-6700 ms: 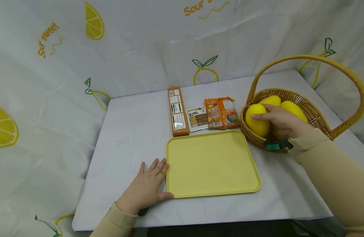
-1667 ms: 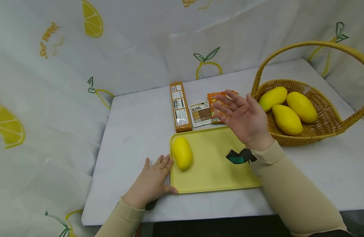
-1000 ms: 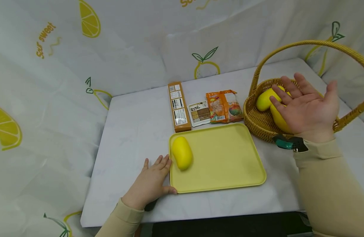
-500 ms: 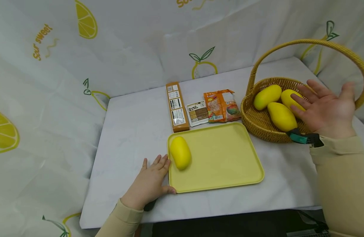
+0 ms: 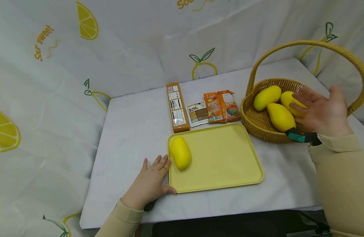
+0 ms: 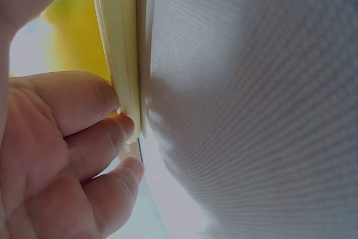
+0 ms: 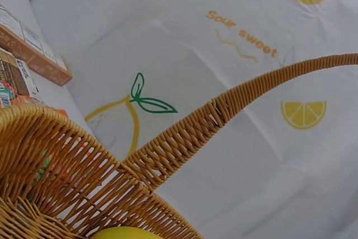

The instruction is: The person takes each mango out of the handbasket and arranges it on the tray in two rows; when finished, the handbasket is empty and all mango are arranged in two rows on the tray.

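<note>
My left hand (image 5: 146, 187) lies flat on the table, its fingertips and thumb against the left side of a pale yellow tray (image 5: 220, 161). In the left wrist view, its fingers (image 6: 84, 144) touch the tray's edge. One yellow mango (image 5: 181, 153) rests on the tray's left part. My right hand (image 5: 328, 113) is held palm up above the right side of a wicker basket (image 5: 253, 126), fingers extended and holding nothing. Three mangoes sit in the basket: one at left (image 5: 267, 98), one in front (image 5: 280, 117), and one behind (image 5: 288, 101), which my fingers partly cover.
Behind the tray stand a long brown box (image 5: 177, 108), a small white-and-brown packet (image 5: 197, 114) and an orange bag (image 5: 221, 107). The basket's tall handle (image 5: 310, 42) arches over it. A lemon-printed sheet (image 5: 140, 49) hangs behind the white table (image 5: 125, 131).
Earlier my right hand gripped a mango in the basket; now one mango lies on the tray. The right hand has since moved from over the tray back to the basket. My left hand stays put.
</note>
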{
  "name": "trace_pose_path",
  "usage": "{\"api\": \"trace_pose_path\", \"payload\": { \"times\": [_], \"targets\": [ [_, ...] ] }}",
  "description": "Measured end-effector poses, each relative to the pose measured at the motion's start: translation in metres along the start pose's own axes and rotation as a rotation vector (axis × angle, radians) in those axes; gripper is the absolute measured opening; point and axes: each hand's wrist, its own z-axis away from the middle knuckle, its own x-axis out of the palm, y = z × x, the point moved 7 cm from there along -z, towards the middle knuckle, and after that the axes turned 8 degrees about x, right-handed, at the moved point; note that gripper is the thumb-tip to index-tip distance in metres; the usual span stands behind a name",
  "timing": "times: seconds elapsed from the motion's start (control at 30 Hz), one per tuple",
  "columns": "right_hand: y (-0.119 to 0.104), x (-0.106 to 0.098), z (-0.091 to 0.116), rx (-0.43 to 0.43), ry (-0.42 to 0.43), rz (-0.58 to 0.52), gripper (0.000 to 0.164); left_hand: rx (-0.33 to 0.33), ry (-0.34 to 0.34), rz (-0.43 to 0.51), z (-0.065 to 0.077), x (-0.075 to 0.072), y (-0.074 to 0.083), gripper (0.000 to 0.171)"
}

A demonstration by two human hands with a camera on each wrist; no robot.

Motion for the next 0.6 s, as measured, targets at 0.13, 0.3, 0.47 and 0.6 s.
{"api": "trace_pose_path", "payload": {
  "times": [0.13, 0.3, 0.47, 0.6],
  "targets": [
    [0.002, 0.004, -0.007, 0.132, 0.015, 0.046, 0.059, -0.002, 0.0, 0.0, 0.001, 0.0, 0.0, 0.116],
    [0.01, 0.013, -0.014, 0.232, 0.002, 0.28, 0.066, -0.006, 0.005, 0.003, 0.001, -0.001, -0.001, 0.115],
    [0.024, 0.02, -0.02, 0.297, -0.041, 0.354, 0.07, -0.004, 0.011, 0.003, 0.001, 0.001, -0.002, 0.115],
    [0.034, 0.024, -0.025, 0.352, -0.074, 0.345, 0.072, -0.001, 0.015, 0.0, 0.001, 0.001, -0.002, 0.115]
  ]
}}
